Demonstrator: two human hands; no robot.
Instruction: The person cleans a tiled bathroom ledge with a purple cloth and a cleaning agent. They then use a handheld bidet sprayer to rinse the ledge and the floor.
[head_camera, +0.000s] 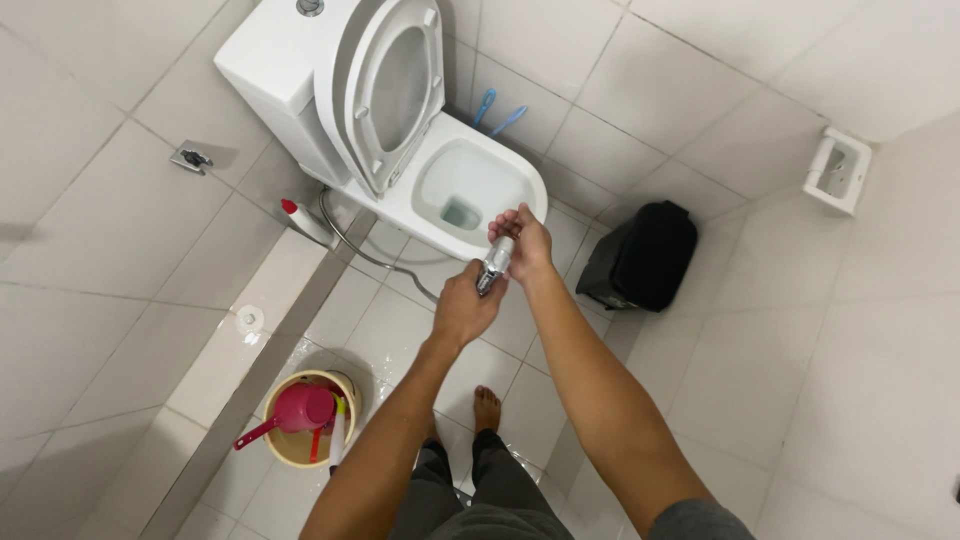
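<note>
Nearest the camera, the person's bare foot (486, 408) stands on the wet white tile floor (400, 330), below grey trousers. To the left of it a tan bucket (300, 452) sits on the floor with a pink dipper (296, 412) resting in it, its handle pointing down-left.

Both forearms reach forward over the floor to meet in front of the toilet. The left hand (465, 305) has its grip closed around the lower end of a chrome spray nozzle (495, 264), fingers wrapped under it. The right hand (525, 243) has its grip clamped on the upper end of the same nozzle, fingers curled over the top. The nozzle is held between the two hands, roughly upright, just in front of the bowl's near rim and above the floor.

A metal hose (352, 248) curves along the floor from the wall toward the hands.

Beyond the hands stands the white toilet (480, 180), seat and lid raised against the cistern. A black bin (645, 255) sits right of it, near the wall. A red-capped white bottle (305, 222) lies left of the toilet's base. Two blue brush handles (497, 112) lean behind the bowl. A white paper holder (838, 170) hangs on the right wall.
</note>
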